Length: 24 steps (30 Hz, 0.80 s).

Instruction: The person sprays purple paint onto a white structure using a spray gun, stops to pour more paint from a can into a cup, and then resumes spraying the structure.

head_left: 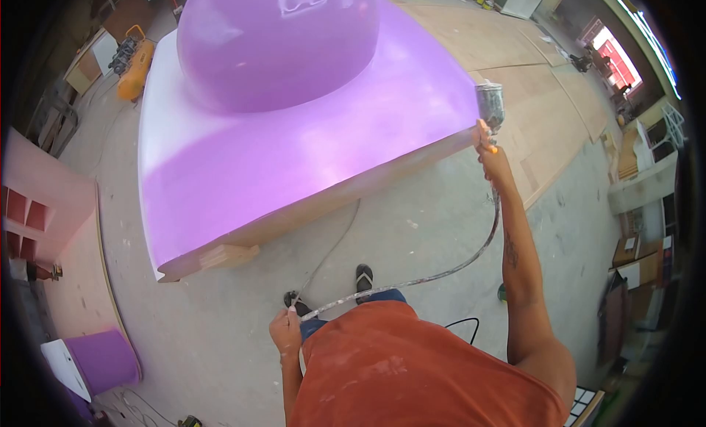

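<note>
My right hand (491,151) is wrapped round a spray gun (483,133) with a metal paint cup (490,103) on top. The gun is at the right corner of a large purple-coated panel (309,162) that carries a big purple dome (279,45). White patches show on the panel's left side. An air hose (419,280) hangs from the gun and curves down to my left hand (285,330), which is closed round it near my waist. From there the hose runs on toward the underside of the panel.
An orange air compressor (137,68) stands at the back left. Wooden boards (566,126) lie on the floor to the right. A pink cabinet (51,199) and a purple drum-like object (103,362) are at the left. A wood block (229,256) sits under the panel's front edge.
</note>
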Available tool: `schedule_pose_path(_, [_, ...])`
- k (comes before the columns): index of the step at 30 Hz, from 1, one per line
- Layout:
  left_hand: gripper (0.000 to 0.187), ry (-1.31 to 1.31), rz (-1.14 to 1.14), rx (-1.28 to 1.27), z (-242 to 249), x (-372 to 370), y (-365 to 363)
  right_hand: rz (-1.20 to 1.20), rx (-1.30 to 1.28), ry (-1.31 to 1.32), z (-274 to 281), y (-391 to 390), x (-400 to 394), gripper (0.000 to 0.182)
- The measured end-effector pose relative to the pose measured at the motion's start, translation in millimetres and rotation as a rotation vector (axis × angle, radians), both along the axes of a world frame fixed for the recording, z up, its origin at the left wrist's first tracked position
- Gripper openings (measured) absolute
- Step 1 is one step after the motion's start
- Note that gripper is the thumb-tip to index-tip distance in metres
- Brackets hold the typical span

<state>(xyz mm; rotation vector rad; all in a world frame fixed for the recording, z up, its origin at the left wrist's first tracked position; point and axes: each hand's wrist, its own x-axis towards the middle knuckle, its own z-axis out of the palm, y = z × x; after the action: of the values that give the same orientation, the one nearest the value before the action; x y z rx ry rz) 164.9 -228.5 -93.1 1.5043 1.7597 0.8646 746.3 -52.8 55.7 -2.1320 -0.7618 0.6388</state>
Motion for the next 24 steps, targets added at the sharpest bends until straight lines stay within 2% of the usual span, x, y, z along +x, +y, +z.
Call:
schedule_pose_path(1, [0.043, 0.002, 0.003, -0.006, 9, 0, -1, 0.003, -0.006, 0.002, 13, -3, -9, 0.028])
schedule_pose_path(3, [0.042, 0.089, 0.044, 0.034, 26, -5, 2, 0.075, 0.01, 0.232, 36, -8, -31, 0.028])
schedule_pose_path(6, [0.041, 0.215, 0.118, -0.016, 55, -23, 3, 0.176, -0.063, 0.385, 76, -10, -76, 0.023])
schedule_pose_path(9, [0.04, 0.206, 0.205, -0.044, 81, -49, -5, 0.287, -0.116, 0.486, 118, -10, -124, 0.024])
schedule_pose_path(13, [0.04, 0.337, 0.326, -0.082, 146, -71, -30, 0.445, -0.207, 0.622, 192, -1, -182, 0.025])
schedule_pose_path(15, [0.041, 0.265, 0.476, -0.083, 184, -68, -42, 0.535, -0.272, 0.707, 231, 11, -194, 0.025])
schedule_pose_path(19, [0.043, 0.237, 0.581, -0.077, 288, -51, -55, 0.713, -0.305, 0.842, 297, 41, -218, 0.024])
schedule_pose_path(20, [0.041, 0.201, 0.609, -0.058, 302, -78, -59, 0.732, -0.306, 0.855, 307, 46, -256, 0.024])
schedule_pose_path(22, [0.04, 0.173, 0.646, -0.049, 339, -70, -62, 0.795, -0.325, 0.995, 338, 57, -269, 0.027])
schedule_pose_path(24, [0.038, -0.032, 0.749, -0.027, 355, -71, -58, 0.806, -0.334, 1.052, 344, 66, -286, 0.028])
